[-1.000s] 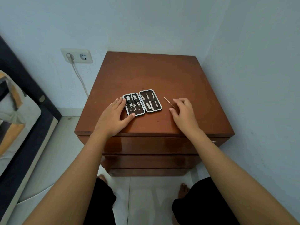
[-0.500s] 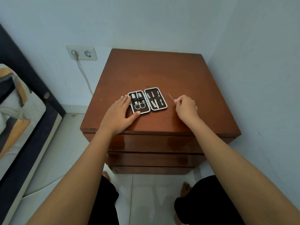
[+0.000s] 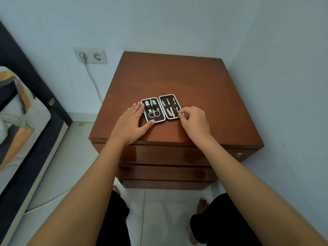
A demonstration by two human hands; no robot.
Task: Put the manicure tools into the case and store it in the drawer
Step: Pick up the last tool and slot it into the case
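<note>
The manicure case (image 3: 160,108) lies open and flat on the brown wooden worktop (image 3: 186,80), near its front edge. Its left half holds small scissors (image 3: 154,113) and a nail clipper, and its right half holds several thin metal tools under a dark strap. The left hand (image 3: 130,124) lies flat on the worktop, fingers stretched out, touching the left edge of the case with the thumb near its front corner; its grip is wide and holds nothing. The right hand (image 3: 194,121) is at the right edge of the case, with thumb and forefinger pinched narrow on a thin metal pick (image 3: 176,109), whose tip lies over the right half of the case. Below the worktop the drawer (image 3: 159,154) fronts are closed. On the wall at the left is a socket (image 3: 90,55) with a white cable (image 3: 93,82) plugged in.
</note>
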